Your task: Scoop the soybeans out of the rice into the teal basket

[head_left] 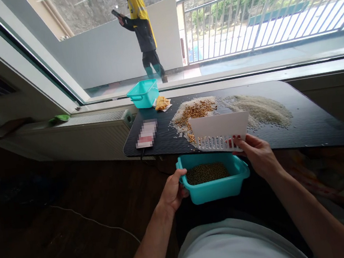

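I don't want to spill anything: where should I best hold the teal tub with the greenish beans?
Probably by both short ends, from left and right, under the jutting rim: the teal tub is long and open-topped, with loose greenish beans inside, so holding both ends should help keep it level. Your left grip holds the left end.

The left hand point(173, 188) grips the left end of the turquoise tub point(217, 191), its thumb laid over the rim and its other fingers curled below. The left forearm point(153, 238) slants up to that end from the lower left, the wrist nearly straight. The right hand point(260, 154) is raised above and beyond the tub's right end, clear of it, with thumb and fingers closed in a pinch. The right forearm point(314, 209) reaches in from the lower right. Both forearms are bare, and the torso point(236, 248) sits on the near side of the tub.
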### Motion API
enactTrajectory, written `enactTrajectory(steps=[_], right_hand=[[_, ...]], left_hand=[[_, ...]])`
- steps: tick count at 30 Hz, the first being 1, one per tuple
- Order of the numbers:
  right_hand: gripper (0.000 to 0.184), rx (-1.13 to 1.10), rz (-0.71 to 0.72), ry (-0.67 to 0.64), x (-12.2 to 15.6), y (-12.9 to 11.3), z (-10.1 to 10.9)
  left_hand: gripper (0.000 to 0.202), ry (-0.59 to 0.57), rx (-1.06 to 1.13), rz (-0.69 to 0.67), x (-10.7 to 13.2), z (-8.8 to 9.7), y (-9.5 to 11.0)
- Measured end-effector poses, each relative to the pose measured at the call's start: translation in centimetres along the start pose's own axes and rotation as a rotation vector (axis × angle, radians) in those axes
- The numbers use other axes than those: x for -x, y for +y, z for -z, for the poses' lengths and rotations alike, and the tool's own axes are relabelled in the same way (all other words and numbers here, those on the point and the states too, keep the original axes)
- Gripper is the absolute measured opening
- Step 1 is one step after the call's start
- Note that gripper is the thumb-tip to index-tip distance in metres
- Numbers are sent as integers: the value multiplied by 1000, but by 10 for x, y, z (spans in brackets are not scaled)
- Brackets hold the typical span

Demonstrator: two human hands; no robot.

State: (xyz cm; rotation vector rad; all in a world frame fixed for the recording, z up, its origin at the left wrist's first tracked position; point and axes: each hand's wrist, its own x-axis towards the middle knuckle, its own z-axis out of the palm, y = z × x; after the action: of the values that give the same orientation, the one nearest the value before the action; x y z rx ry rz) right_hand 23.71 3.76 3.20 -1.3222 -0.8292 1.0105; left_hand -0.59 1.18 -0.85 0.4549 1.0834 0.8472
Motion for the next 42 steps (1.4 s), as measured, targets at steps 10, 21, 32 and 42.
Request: enactTrajectory(steps=[10, 21, 32, 42], right_hand=[[27, -41, 36, 145, -4, -3, 20], [27, -38, 68, 223, -4, 5, 37], [20, -40, 124, 265, -28, -2, 46], [23, -48, 100, 238, -27, 0, 46]], left_hand=[[37, 12, 1, 5, 0, 0, 0], [36, 21, 0, 9, 0, -1, 0], [37, -1, -16, 16, 1, -4, -2], [34, -8, -15, 22, 0, -4, -1]])
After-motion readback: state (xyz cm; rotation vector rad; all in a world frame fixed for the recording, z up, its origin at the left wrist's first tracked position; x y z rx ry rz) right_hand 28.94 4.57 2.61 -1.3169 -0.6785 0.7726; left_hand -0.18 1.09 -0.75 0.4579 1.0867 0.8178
